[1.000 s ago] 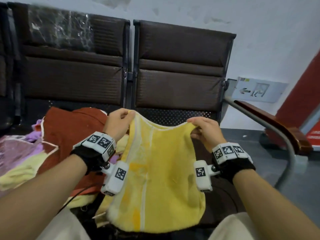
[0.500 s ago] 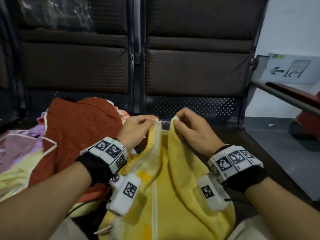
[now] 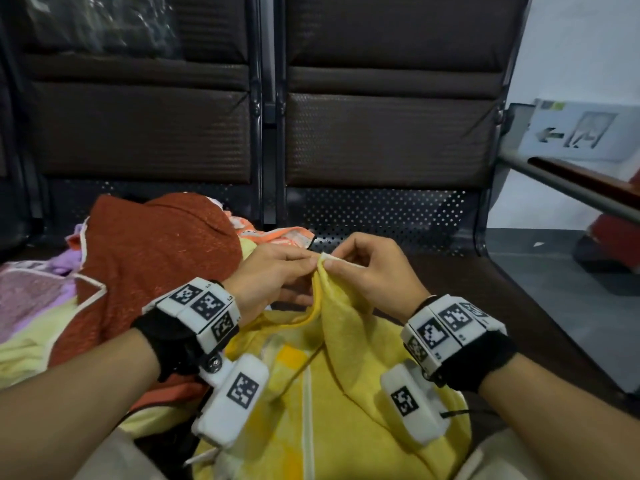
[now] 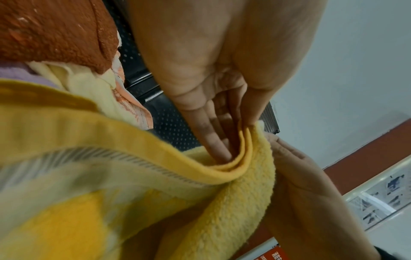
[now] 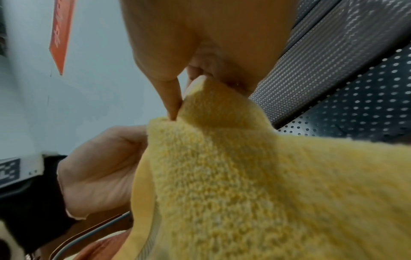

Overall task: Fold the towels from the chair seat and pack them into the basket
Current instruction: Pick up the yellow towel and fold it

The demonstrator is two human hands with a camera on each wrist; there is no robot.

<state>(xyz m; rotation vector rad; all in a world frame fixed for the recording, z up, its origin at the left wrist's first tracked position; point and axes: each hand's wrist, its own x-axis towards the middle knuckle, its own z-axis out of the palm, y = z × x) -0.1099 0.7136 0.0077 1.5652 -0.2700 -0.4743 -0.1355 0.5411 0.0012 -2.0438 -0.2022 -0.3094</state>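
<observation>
A yellow towel (image 3: 346,382) with a white stripe hangs folded in half over my lap, in front of the dark chair seat (image 3: 485,289). My left hand (image 3: 273,275) and right hand (image 3: 363,268) meet at its top, each pinching a corner, the two corners pressed together. In the left wrist view the left hand (image 4: 224,123) pinches the doubled orange hem of the yellow towel (image 4: 240,193). The right wrist view has the right hand (image 5: 195,73) pinching the yellow towel (image 5: 266,176) at its tip. No basket is in view.
A pile of unfolded towels lies on the left seat: a rust-red one (image 3: 149,265) on top, with purple (image 3: 31,289), pale yellow (image 3: 20,351) and orange (image 3: 277,233) ones around it. Brown chair backs (image 3: 381,126) stand behind. A metal and wood armrest (image 3: 571,181) crosses at right.
My hands, spread apart with the towel held wide a second ago, have come together, bringing its two top corners into contact. The towel now hangs doubled and lower.
</observation>
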